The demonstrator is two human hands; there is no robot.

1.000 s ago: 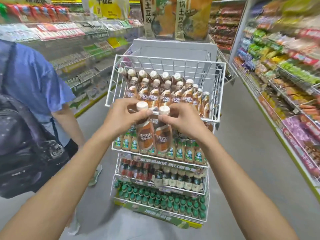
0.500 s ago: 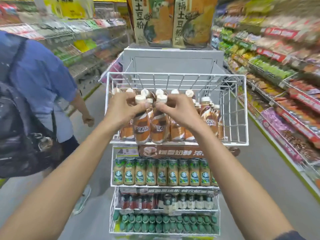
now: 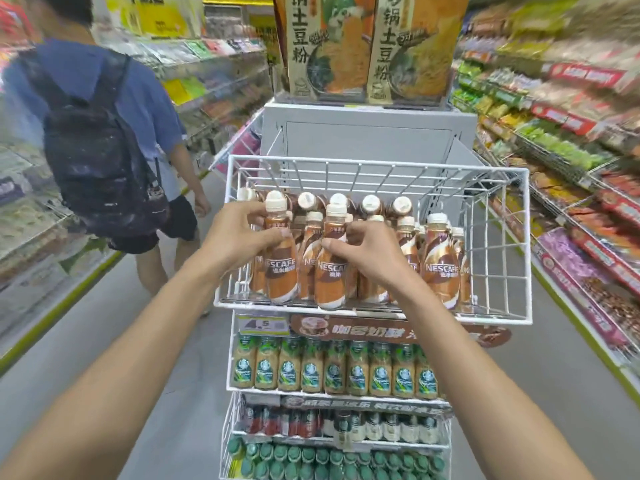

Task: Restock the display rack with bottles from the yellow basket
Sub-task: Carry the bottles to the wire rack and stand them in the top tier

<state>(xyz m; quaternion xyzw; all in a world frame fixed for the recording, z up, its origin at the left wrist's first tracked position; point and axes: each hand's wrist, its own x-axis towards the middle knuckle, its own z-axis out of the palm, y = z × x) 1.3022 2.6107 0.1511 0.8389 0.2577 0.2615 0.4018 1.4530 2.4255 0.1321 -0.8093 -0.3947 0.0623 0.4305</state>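
A white wire display rack [image 3: 512,244] stands before me, its top basket holding several brown Nescafe bottles with cream caps. My left hand [image 3: 239,237] grips one Nescafe bottle [image 3: 281,271] standing at the front left of that basket. Beside it, my right hand [image 3: 367,254] holds a second Nescafe bottle [image 3: 330,282] by its shoulder, its base on the basket floor. More bottles [image 3: 441,265] stand to the right and behind. The yellow basket is out of view.
Lower rack tiers hold green-labelled Starbucks bottles [image 3: 332,368] and green-capped bottles [image 3: 311,459]. A grey box [image 3: 367,140] with noodle cartons rises behind the rack. A person with a black backpack [image 3: 97,157] walks off on the left. Stocked shelves [image 3: 571,133] line both aisles.
Both hands carried the two bottles over the basket's front rim and lowered them to its floor at the front left. The person with the backpack has walked farther away.
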